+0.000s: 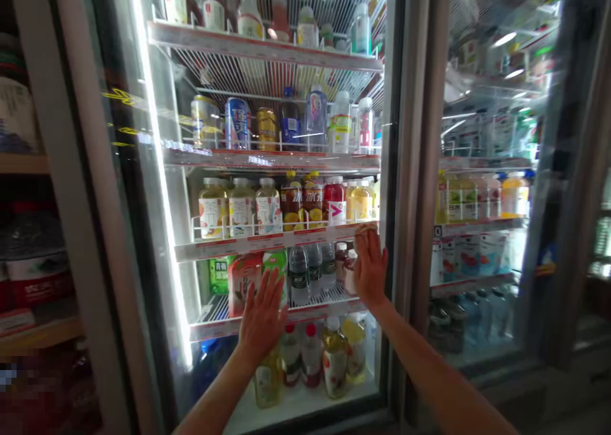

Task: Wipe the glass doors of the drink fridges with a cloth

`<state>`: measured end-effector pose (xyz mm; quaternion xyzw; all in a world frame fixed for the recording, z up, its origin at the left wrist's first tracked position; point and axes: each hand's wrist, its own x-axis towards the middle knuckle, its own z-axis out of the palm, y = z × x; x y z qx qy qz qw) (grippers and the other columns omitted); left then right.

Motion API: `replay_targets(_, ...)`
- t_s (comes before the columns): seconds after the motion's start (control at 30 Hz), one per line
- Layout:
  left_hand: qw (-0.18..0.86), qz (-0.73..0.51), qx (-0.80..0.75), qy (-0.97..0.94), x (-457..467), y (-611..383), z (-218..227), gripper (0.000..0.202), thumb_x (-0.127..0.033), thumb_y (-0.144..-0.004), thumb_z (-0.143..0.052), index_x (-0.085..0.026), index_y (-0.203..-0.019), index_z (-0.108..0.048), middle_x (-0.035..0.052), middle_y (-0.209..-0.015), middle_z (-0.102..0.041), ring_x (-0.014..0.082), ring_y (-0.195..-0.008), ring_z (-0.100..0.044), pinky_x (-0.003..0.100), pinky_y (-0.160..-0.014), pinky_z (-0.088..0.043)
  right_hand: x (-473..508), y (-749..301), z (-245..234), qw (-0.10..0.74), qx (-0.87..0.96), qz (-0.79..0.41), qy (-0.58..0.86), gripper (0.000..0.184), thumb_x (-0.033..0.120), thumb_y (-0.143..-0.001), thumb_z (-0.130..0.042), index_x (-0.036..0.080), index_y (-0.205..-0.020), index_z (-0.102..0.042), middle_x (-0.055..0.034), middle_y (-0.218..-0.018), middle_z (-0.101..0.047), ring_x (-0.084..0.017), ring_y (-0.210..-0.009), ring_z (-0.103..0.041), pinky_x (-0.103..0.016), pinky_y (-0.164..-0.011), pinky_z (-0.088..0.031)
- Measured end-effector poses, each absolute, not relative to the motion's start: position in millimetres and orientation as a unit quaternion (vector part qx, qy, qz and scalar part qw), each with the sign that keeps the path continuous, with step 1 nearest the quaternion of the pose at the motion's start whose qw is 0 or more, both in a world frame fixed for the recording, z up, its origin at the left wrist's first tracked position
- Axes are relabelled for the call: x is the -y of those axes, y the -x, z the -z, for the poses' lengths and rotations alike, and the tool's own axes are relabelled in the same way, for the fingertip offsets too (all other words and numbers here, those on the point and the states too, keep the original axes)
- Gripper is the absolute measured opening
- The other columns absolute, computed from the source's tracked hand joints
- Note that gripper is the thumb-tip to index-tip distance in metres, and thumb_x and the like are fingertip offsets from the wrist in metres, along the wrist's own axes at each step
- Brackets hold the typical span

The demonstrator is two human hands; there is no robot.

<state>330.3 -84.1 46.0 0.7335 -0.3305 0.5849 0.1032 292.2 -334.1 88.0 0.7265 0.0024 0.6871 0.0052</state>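
Note:
A lit glass-door drinks fridge [403, 186] stands in front of me, with reflections across its glass. My left hand [262, 311] is raised low in front of the glass, fingers stretched and slightly apart, holding nothing I can see. Behind it are a red drink carton [241, 282] and a green one [274, 260], partly covered. My right hand [370, 266] is up near the door's right frame, palm forward and fingers extended, beside a dark red bottle [350, 272]. Its fingertips overlap the shelf edge and look blurred. Whether either palm touches the glass, I cannot tell.
Wire shelves carry rows of drinks: tea bottles [213, 209], a blue can [237, 123], clear water bottles [299, 276] and red-capped bottles [311, 355] at the bottom. Another glass-door fridge [477, 231] adjoins on the right. A dim shelf [42, 333] with packaged goods is at left.

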Motion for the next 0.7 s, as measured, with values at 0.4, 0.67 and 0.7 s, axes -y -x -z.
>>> replay_targets(0.4,0.073,-0.596,0.314,-0.735,59.9,-332.6,-32.8,0.064,-0.024,-0.085,-0.044,-0.012,-0.144,-0.022,0.0153,-0.145,-0.036,0.0224,-0.141,-0.015,0.044,-0.115,-0.015,286.1,-296.9,-72.9,0.093,-0.189,-0.611,-0.763,0.044,0.013,-0.088,-0.042,0.024,-0.13,-0.051,-0.0033,-0.137,-0.052,-0.017,-0.14,-0.024,-0.043,-0.117,-0.007)
replay_targets(0.67,0.033,-0.589,0.295,-0.752,30.2,-332.5,-20.0,0.068,-0.021,-0.084,-0.045,-0.013,-0.146,-0.017,0.0144,-0.145,-0.035,0.0228,-0.14,-0.016,0.045,-0.115,-0.014,267.2,-295.1,-34.7,0.155,-0.296,-0.525,-0.782,0.048,0.014,-0.087,-0.042,0.025,-0.134,-0.045,-0.002,-0.139,-0.05,-0.017,-0.137,-0.03,-0.042,-0.115,-0.016)
replay_targets(0.7,0.029,-0.592,0.294,-0.75,26.0,-332.5,-20.2,0.069,-0.021,-0.084,-0.045,-0.013,-0.146,-0.016,0.0146,-0.145,-0.036,0.0225,-0.141,-0.016,0.044,-0.115,-0.014,266.5,-293.8,-30.4,0.167,-0.315,-0.513,-0.781,0.048,0.014,-0.087,-0.043,0.026,-0.134,-0.045,-0.0009,-0.14,-0.049,-0.016,-0.137,-0.03,-0.041,-0.116,-0.015)
